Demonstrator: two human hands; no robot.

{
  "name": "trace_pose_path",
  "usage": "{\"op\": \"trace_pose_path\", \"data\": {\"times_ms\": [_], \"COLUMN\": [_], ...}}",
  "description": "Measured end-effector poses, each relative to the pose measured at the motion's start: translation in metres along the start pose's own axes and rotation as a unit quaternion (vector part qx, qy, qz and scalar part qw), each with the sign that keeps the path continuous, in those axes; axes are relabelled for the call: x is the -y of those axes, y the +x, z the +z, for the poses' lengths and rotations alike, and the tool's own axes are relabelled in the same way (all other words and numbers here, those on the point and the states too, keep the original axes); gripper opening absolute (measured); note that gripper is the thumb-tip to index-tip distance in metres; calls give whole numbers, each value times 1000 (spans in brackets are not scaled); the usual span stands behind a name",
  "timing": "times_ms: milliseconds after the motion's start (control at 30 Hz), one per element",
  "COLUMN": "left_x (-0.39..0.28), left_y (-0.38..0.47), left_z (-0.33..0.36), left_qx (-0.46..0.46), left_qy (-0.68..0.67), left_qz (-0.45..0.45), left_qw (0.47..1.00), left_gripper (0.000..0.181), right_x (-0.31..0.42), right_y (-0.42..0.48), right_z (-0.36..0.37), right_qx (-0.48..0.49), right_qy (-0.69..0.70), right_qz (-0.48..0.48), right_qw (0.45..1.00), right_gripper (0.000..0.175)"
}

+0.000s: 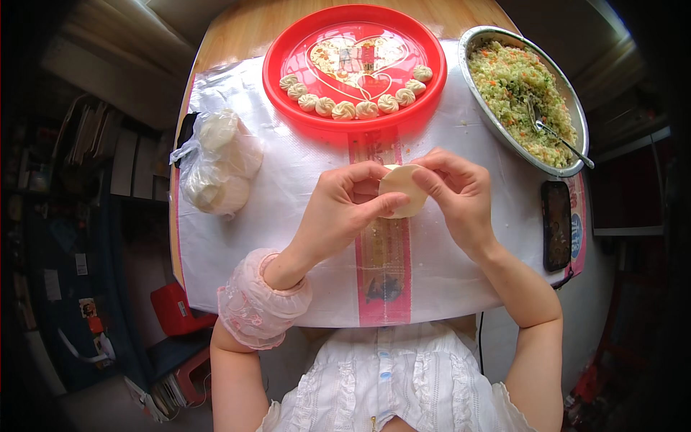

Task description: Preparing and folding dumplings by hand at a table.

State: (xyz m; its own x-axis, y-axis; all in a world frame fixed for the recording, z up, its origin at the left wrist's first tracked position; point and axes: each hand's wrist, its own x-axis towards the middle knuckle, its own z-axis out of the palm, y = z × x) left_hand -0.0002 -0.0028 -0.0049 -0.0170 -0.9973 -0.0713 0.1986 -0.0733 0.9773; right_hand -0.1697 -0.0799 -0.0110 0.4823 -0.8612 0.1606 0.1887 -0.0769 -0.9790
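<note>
Between my hands is a thin, round dough wrapper (402,189), pale and flat, held above the table's middle. My left hand (353,191) pinches its left edge, thumb in front and fingers behind. On the upper right edge, the thumb and fingers of my right hand (456,186) grip the same wrapper. Beyond them, a round red tray (275,102) carries several pleated dumplings (344,110) in a curved row along its near side. An oval metal bowl (578,129) at the upper right holds a chopped vegetable filling (521,97) with a metal spoon (561,141) resting in it.
A tied clear plastic bag (221,162) with pale dough pieces lies at the left. Near the right edge rests a black smartphone (556,224). A white woven plastic sheet (459,275) with a pink band covers most of the wooden table (237,32).
</note>
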Motion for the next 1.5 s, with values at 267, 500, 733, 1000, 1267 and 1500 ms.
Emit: {"op": "trace_pose_path", "data": {"times_ms": [267, 500, 733, 1000, 1267, 1500], "left_x": [0, 5, -5, -3, 2, 1], "left_y": [-1, 1, 0, -1, 0, 0], "left_z": [0, -5, 1, 1, -4, -3], "left_qx": [-21, -34, -12, -3, -30, -34], "left_qy": [37, 29, -9, 13, 22, 31], "left_qz": [8, 21, 8, 1, 15, 17], "left_qw": [999, 999, 1000, 1000, 999, 999], "left_gripper": [19, 20, 14, 21, 23, 24], "right_x": [-2, -4, 2, -4, -2, 3], "right_y": [-2, -1, -3, -2, -2, 0], "right_z": [-4, -2, -1, -4, -1, -6], "right_qx": [19, 44, -1, 20, 26, 14], "right_qy": [1, -31, -4, -13, 26, -13], "right_qz": [17, 3, 16, 1, 32, -6], "right_qw": [1000, 999, 1000, 1000, 999, 1000], "right_gripper": [8, 8, 8, 8, 6, 7]}}
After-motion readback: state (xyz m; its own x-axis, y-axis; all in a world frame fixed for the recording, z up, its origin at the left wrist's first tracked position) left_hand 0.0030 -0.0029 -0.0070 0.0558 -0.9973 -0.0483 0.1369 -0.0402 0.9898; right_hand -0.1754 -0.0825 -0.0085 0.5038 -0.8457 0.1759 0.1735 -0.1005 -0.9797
